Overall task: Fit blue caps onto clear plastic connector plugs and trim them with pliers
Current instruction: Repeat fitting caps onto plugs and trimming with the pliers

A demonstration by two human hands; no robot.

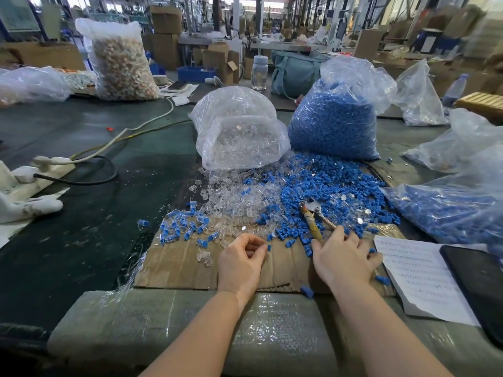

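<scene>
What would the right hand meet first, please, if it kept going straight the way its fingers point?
Most likely the pliers: the right hand points up and slightly left, its fingertips already at the handles. Beyond lie loose blue caps. Whether it touches the handles yet is unclear.

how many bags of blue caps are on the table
2. One tall bag of blue caps stands behind the loose pile, right of the bag of clear plugs. The other lies at the right edge, partly cut off, so more may be hidden.
</scene>
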